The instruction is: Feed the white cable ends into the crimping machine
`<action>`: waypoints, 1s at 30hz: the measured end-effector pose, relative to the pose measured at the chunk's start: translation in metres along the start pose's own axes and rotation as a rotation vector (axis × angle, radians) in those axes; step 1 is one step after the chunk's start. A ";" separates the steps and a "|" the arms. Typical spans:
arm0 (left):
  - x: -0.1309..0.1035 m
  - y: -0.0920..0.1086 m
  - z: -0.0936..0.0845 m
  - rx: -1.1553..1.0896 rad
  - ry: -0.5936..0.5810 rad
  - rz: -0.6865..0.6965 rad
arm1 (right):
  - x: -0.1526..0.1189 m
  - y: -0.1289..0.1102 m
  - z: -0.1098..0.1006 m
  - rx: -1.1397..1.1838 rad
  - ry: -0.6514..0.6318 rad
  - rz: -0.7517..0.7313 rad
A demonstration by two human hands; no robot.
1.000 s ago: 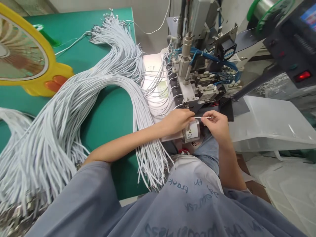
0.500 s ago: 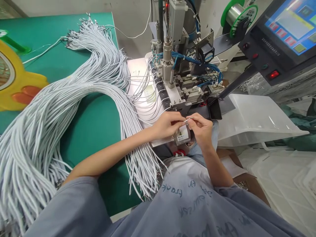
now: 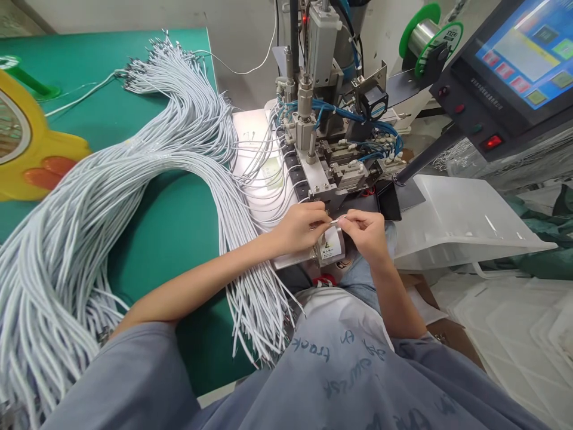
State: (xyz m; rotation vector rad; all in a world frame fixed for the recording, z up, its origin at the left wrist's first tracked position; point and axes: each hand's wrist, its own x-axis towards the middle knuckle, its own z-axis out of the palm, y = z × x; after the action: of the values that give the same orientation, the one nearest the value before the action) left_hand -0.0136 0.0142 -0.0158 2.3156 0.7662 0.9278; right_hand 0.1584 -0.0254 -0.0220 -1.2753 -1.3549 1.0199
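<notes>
Both of my hands meet in front of the machine [image 3: 313,155], fingertips close together. My left hand [image 3: 302,227] pinches a white cable [image 3: 334,221] near its end. My right hand [image 3: 364,233] has thumb and forefinger closed on the tip of that same cable, and the fingers hide the very end. Under my left forearm lies a large bundle of white cables [image 3: 179,158], fanned across the green table. Several single cables run from the bundle to the machine's black row of slots [image 3: 293,167]. A metal cylinder with a label [image 3: 331,246] sits just below my hands.
A control screen [image 3: 523,54] on a grey arm and a solder wire spool [image 3: 427,39] stand at the right. Below them is a white plastic chute [image 3: 470,221]. A yellow object [image 3: 49,149] stands on the green table [image 3: 165,239] at the left.
My right fingers have closed in over the cable tip, which stuck out between them before. My hands sit almost in the same place; the view has shifted slightly.
</notes>
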 end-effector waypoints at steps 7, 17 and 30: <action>0.001 0.004 0.000 0.039 0.005 -0.017 | -0.009 0.005 0.023 -0.035 0.217 -0.023; -0.002 -0.001 -0.001 0.474 -0.033 0.078 | -0.002 0.015 0.019 -0.190 0.176 -0.122; 0.001 -0.021 0.006 0.619 -0.393 -0.178 | 0.019 0.055 0.010 -0.064 0.137 0.135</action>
State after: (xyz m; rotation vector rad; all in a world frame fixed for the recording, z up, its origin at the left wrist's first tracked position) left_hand -0.0152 0.0282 -0.0322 2.7579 1.1771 0.1387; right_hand 0.1589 -0.0005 -0.0751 -1.4738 -1.2190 0.9679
